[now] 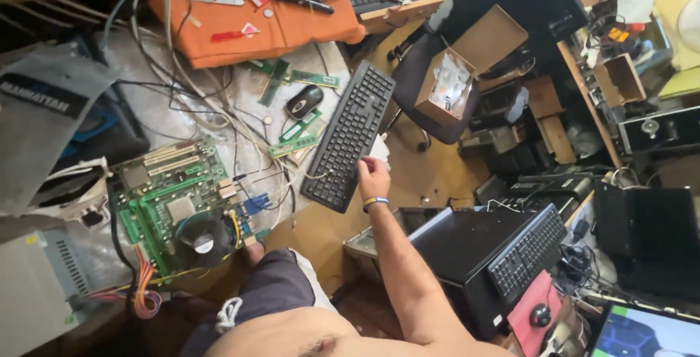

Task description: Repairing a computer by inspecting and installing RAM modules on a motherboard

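Observation:
My right hand (372,177) grips the near edge of a black keyboard (348,136), holding it tilted above the floor beside the cluttered table. A piece of white paper shows between my fingers and the keyboard. My arm reaches forward from the lower middle of the view, with a striped band on the wrist. A green motherboard (173,200) with a round fan lies at the left, close to my knee. My left hand is out of view.
A black mouse (304,101) and green memory sticks (295,134) lie among cables on the table. An open cardboard box (467,65) sits on a chair. A second black keyboard (526,251) rests on a computer case at right. Orange cloth (240,32) is at the top.

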